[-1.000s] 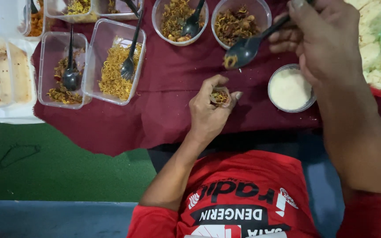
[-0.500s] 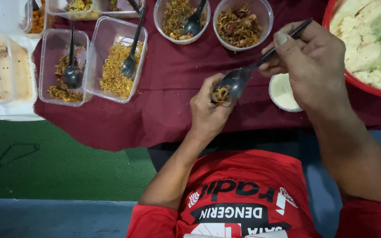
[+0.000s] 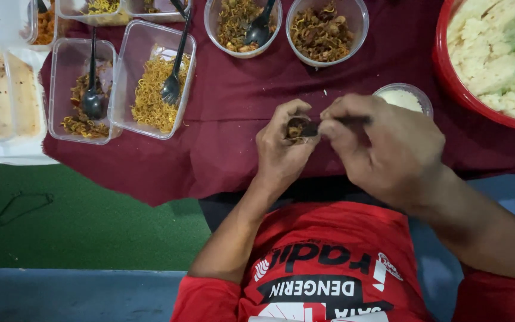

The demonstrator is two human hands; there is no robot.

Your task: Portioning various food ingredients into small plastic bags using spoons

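Note:
My left hand is cupped over the maroon cloth and holds a small lump of food with brown filling in its fingers. My right hand grips a dark spoon whose bowl presses into that filling. The two hands meet just below a round clear bowl of dark brown shredded filling. A small round cup of white stuff sits right behind my right hand.
A red basin of white mashed food stands at the right. Another round bowl of filling with a spoon and rectangular tubs of yellow noodles and brown bits line the back and left. Green flooring lies below.
My right hand brought the loaded spoon down from the brown filling bowl to my left hand. The spoon's bowl now rests in the lump held there.

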